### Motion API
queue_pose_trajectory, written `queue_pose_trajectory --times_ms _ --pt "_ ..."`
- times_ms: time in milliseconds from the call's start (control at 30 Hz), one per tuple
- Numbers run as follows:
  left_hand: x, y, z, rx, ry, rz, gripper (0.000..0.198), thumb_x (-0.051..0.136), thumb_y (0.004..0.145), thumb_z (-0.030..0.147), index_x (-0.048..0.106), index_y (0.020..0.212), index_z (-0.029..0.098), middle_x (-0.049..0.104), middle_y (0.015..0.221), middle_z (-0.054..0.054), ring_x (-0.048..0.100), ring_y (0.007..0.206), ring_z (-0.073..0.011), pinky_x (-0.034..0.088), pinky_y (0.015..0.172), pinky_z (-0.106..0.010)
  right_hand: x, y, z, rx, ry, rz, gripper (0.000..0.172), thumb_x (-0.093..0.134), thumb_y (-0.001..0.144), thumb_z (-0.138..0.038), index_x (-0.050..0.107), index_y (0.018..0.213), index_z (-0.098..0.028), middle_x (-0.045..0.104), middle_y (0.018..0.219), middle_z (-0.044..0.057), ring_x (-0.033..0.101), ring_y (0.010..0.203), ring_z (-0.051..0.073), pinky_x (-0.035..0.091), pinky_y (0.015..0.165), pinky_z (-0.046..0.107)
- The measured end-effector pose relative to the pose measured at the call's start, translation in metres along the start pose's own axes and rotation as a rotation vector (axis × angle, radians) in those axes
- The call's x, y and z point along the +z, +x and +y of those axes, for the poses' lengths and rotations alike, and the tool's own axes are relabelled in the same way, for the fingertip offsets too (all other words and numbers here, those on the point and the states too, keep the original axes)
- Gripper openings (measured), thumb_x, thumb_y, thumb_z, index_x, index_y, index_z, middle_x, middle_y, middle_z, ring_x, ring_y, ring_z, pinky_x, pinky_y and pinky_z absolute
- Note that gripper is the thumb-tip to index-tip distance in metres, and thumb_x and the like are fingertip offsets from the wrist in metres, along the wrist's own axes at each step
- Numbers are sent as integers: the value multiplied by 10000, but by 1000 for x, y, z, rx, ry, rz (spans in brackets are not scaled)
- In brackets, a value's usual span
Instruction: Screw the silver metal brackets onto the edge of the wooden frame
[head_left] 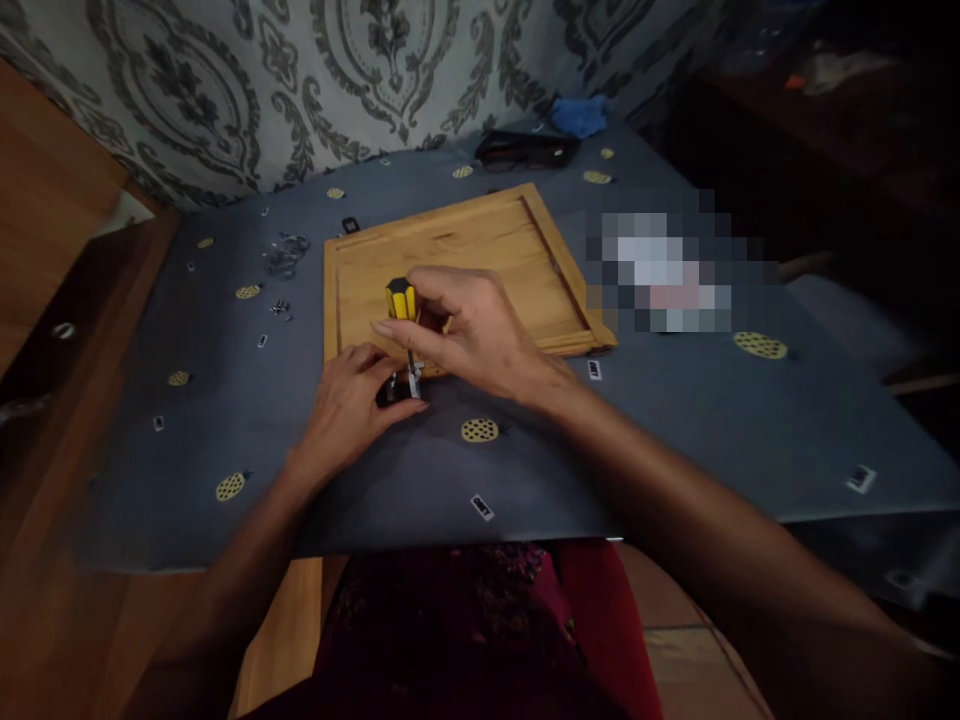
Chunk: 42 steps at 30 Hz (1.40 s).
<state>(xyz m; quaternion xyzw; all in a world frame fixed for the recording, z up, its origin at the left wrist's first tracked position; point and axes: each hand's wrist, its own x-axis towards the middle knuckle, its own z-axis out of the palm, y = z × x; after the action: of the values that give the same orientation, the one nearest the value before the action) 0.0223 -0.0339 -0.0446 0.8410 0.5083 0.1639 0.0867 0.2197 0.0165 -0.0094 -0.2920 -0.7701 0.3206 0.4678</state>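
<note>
while the left hand (346,398), whose grip i cannot tell, curls its fingers round a metal piece (415,381) at the near edge of a wooden board (457,245), the right hand (480,330) grasps a screwdriver (401,301); screws (280,308) lie leftward, a blue cloth (581,116) beyond.

I'm watching through one head cam, looking forward and steeply down from the near side of the blue-grey, pineapple-print desk (675,440), bare hands (484,325) fairly close, grey-and-white damask-patterned backdrop (375,60) up top.
</note>
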Motion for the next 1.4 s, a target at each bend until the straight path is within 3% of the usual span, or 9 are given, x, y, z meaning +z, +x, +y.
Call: queue_pose_trajectory --times_ms 200,367,567,667,867,1133,1400 --pt "3 -4 4 -30 53 -10 437 791 899 537 726 1185 213 689 1149 -87 627 1098 -316 504 985 -499 -8 -12 -9 -15 -118 26 355 720 963 -458 584 750 -208 619 706 -16 561 651 130 414 608 292" --pt "3 -5 8 -28 39 -9 467 813 878 540 717 1174 193 697 1149 -92 629 1102 -316 494 999 -500 -10 -24 -17 5 -91 242 60 765 931 -254 706 929 -267 752 879 12 680 711 176 528 648 354" --pt "1 -4 10 -29 30 10 467 826 871 531 712 1165 186 711 1129 -90 636 1080 -307 490 1000 -485 -11 -32 -17 25 -166 296 96 761 918 -281 735 992 -334 756 865 27 688 690 238 535 597 438" --pt "1 -4 10 -4 30 19 479 829 868 527 703 1152 162 711 1126 -96 633 1071 -310 490 989 -488 -11 -32 -18 32 -198 236 144 758 913 -247 723 1024 -330 757 860 29 691 704 235 537 598 430" --pt "0 -4 10 -7 35 8 445 756 928 555 689 1155 178 708 1135 -90 628 1073 -293 478 1008 -480 -11 -27 -14 -91 -245 115 230 751 895 -172 712 1089 -290 760 837 26 693 675 214 535 536 375" --pt "-1 -2 12 -5 45 -8 446 775 915 541 696 1135 160 704 1118 -86 626 1055 -293 475 999 -476 -9 -28 -10 -112 -225 120 195 783 887 -158 723 1065 -213 766 847 58 701 693 200 553 548 345" --pt "0 -3 11 -1 50 -10 463 734 936 566 692 1141 154 702 1129 -93 616 1056 -300 473 988 -488 -11 -29 -12 -100 -242 96 218 762 904 -173 717 1100 -257 764 835 46 703 676 213 552 523 360"
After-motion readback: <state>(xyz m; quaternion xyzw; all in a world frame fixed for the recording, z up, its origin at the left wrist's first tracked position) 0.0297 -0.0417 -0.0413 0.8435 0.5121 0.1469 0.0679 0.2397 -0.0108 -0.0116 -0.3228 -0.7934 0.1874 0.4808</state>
